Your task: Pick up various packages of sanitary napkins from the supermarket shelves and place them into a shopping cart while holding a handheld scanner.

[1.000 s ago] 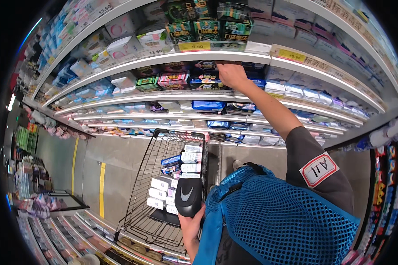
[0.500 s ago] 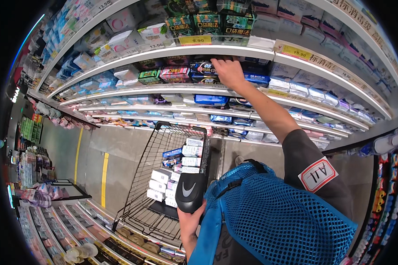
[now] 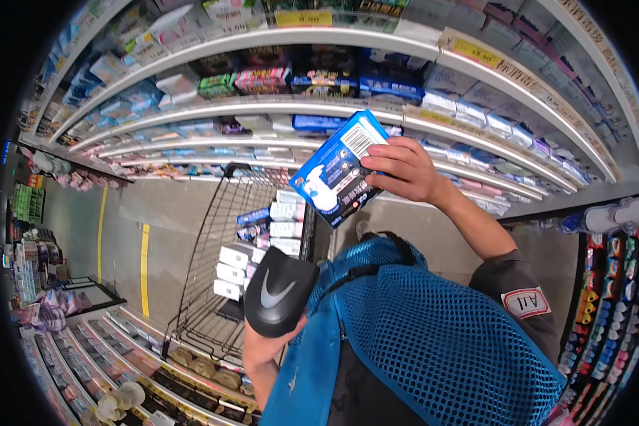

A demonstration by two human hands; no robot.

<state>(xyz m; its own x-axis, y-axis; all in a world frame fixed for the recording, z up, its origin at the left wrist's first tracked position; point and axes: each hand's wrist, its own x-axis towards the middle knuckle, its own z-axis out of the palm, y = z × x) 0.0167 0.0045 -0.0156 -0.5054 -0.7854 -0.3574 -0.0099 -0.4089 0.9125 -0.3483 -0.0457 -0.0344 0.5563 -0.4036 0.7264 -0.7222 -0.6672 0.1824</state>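
Held up before the shelves is a blue and black packet (image 3: 325, 186), tilted, its printed face with a barcode turned up. My right hand (image 3: 405, 169) closes on its right edge, fingers over the top. Lower down, my left hand (image 3: 263, 349) is wrapped round a black barcode scanner (image 3: 280, 292) with a grey curved mark; its handle is mostly hidden under the head. Just beyond the scanner, several white packets (image 3: 230, 272) and a few blue ones (image 3: 253, 216) lie stacked in a black wire shopping cart (image 3: 197, 287).
Shelves (image 3: 263, 106) packed with small packets and price labels span the far side. Another low shelf (image 3: 106, 355) runs along the near left. Hanging goods (image 3: 603, 305) line the right. A blue mesh vest (image 3: 433, 326) covers my body. Yellow lines (image 3: 145, 270) mark the grey floor.
My right hand has come back from the shelf, now with the blue and black packet in it. The scanner in my left hand has shifted left and looks larger.
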